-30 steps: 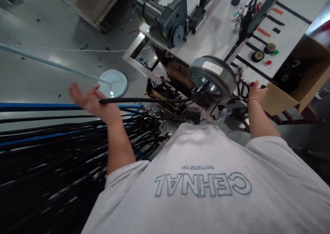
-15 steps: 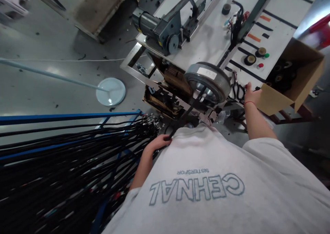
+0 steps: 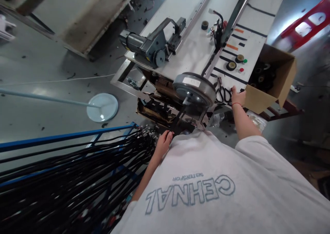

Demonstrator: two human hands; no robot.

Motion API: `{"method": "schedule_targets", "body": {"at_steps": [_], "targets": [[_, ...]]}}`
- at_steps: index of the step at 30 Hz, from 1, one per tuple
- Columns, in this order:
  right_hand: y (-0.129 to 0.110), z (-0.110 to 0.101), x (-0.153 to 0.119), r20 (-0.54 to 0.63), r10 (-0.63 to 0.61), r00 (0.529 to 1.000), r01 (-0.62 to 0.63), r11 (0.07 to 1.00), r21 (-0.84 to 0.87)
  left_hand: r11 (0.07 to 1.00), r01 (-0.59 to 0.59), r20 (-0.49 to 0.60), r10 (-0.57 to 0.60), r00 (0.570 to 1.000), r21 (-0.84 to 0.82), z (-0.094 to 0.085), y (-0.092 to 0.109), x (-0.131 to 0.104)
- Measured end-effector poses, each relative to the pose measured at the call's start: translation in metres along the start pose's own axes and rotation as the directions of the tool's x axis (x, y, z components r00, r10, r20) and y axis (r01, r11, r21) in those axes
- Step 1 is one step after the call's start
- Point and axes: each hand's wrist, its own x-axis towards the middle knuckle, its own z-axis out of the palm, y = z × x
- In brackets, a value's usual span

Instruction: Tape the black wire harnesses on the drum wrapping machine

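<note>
My left hand (image 3: 164, 141) is closed below the ring-shaped machine, its fingers pressed together; what they hold is too small to make out. On the table's front edge rests my right hand (image 3: 237, 97), fingers apart, between the black-handled scissors (image 3: 223, 93) and the cardboard box (image 3: 285, 81). The round grey machine head (image 3: 194, 87) with a white label stands at the table corner, blurred around its middle. Black cables (image 3: 209, 63) run from behind it along the table to a bundle with connectors (image 3: 218, 31).
A motor unit (image 3: 144, 43) stands on the white table (image 3: 190, 41). Two tape rolls (image 3: 231, 66) lie near green and red buttons (image 3: 241, 70). Many black cables hang on a blue rack (image 3: 67, 135) at left. A pole on a round white base (image 3: 102, 107) stands behind it.
The view has shifted, so the table appears further left. My left hand has turned upward with its fingers drawn together. The black cable stretched from it through the machine head no longer shows clearly.
</note>
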Motion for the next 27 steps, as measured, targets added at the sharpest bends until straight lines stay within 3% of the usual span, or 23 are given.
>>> {"method": "schedule_targets", "body": {"at_steps": [12, 19, 22, 27], "targets": [[0.005, 0.007, 0.0, 0.027, 0.017, 1.0, -0.017, 1.0, 0.021, 0.997, -0.041, -0.022, 0.039, 0.999, -0.061, 0.037, 0.023, 0.033], [0.006, 0.008, -0.004, 0.032, 0.012, 0.999, -0.013, 0.999, 0.035, 0.999, -0.014, -0.017, 0.013, 1.0, -0.051, 0.047, 0.039, 0.055], [0.006, 0.007, -0.005, 0.037, 0.006, 0.999, -0.008, 0.999, 0.037, 1.0, 0.005, -0.042, -0.003, 0.999, 0.03, 0.048, 0.039, 0.061], [0.006, 0.007, -0.008, 0.049, 0.0, 0.999, -0.003, 0.999, 0.052, 0.957, 0.069, -0.029, -0.064, 0.998, 0.281, 0.045, 0.017, 0.053]]}}
